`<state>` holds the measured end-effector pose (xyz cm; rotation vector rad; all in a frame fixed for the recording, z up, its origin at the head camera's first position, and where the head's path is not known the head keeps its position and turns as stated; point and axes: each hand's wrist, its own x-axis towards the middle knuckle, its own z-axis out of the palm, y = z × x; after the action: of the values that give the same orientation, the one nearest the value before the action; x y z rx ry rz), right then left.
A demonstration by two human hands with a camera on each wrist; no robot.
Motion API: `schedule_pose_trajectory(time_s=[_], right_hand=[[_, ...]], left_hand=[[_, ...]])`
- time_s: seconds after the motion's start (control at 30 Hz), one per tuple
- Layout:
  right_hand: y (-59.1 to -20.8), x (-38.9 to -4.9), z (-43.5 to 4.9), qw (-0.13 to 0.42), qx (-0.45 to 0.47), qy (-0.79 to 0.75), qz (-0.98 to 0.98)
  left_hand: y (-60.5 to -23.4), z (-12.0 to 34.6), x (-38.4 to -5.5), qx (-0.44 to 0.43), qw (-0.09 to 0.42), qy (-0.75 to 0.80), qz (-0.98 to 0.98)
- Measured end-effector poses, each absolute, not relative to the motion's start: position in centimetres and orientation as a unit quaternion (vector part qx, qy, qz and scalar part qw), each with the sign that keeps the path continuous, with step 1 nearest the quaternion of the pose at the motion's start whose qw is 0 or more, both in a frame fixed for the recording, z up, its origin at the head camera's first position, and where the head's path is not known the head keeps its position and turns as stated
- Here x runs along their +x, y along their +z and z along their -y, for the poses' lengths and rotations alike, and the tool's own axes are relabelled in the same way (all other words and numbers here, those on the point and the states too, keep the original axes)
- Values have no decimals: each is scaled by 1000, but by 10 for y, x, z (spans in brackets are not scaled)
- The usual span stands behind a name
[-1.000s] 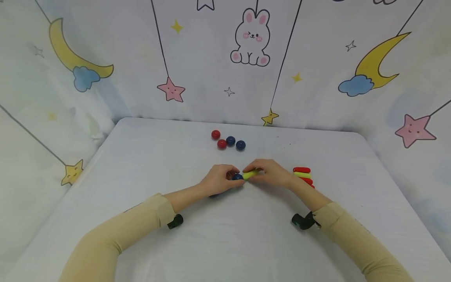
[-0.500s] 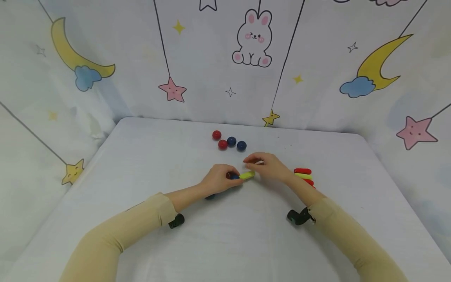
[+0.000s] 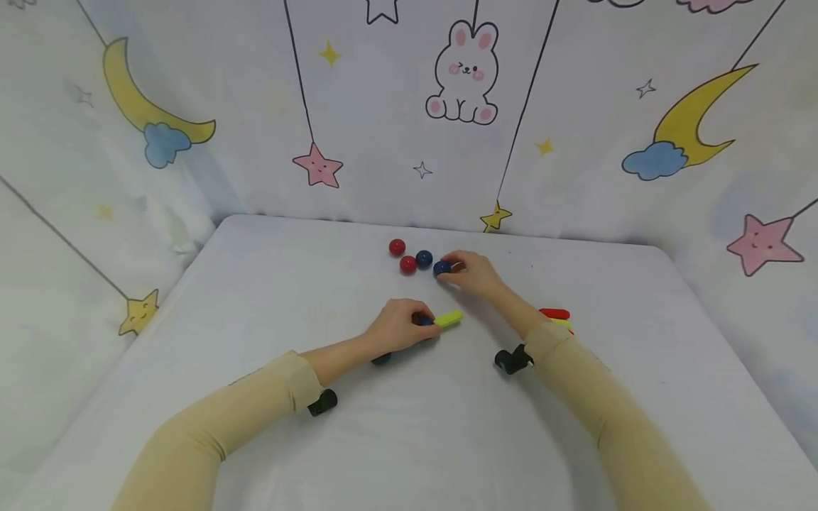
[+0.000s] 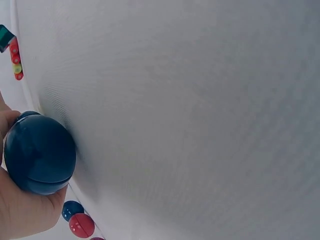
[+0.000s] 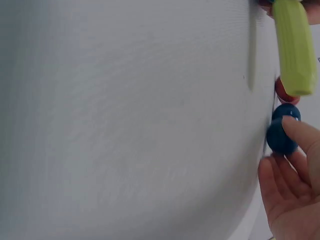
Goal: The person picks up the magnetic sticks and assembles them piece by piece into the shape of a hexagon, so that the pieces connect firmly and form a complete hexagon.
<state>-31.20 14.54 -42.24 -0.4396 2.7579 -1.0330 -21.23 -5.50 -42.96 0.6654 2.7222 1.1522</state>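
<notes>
it looks to me like the step now is getting one more ball. the right hand (image 3: 473,275) is up near the middle of the table's (image 3: 409,440) far edge, and its grip pinches the far blue ball (image 3: 442,269) between thumb and fingers. the other blue ball (image 3: 424,258) and a red ball (image 3: 407,265) sit near it, so i think the next move needs a snug pinch and a lift that doesn't bump them. then the ball could come back to the bare end of the yellow stick (image 3: 449,319).

the left hand (image 3: 397,325) is around the middle of the table. its grip pinches the held blue ball (image 3: 424,321), and the yellow stick pokes out from there toward the right edge. it seems stuck on.

one second ago the right hand was pinching that yellow stick. half a second ago it had let go and was just above it. now it has gone to the far edge. the left hand stays put, and the stick stays with it.
</notes>
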Motion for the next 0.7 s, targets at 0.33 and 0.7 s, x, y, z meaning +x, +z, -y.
schedule_pose_trajectory(time_s=[0.33, 0.7], right_hand=[[-416, -270, -191, 160, -210, -350, -899], [-417, -248, -200, 177, -222, -373, -884]], left_hand=[[-424, 57, -211, 200, 66, 377, -902], [-425, 55, -210, 197, 68, 370, -905]])
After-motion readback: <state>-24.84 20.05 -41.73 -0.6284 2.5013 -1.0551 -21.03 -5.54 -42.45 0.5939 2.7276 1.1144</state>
